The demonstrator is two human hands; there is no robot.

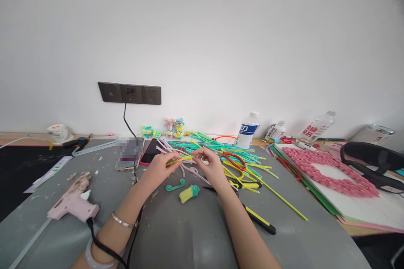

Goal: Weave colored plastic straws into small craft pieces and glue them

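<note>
A yellow pipe cleaner (179, 160) stretches between my two hands above the grey mat. My left hand (160, 168) pinches one end of it, and my right hand (208, 165) has its fingers closed on the other. Just below them lie a curled teal pipe cleaner (175, 185) and a small yellow bundle with a teal top (189, 193). Behind and to the right of my hands spreads a loose pile of teal, yellow and pink pipe cleaners (205, 145).
A pink glue gun (74, 206) with a black cord lies at left. Scissors with red handles (234, 160) and black-yellow pliers (260, 219) are at right. A bottle (247, 130) stands by the wall, near small fuzzy figures (174, 128). Phones (150, 151) lie behind my left hand.
</note>
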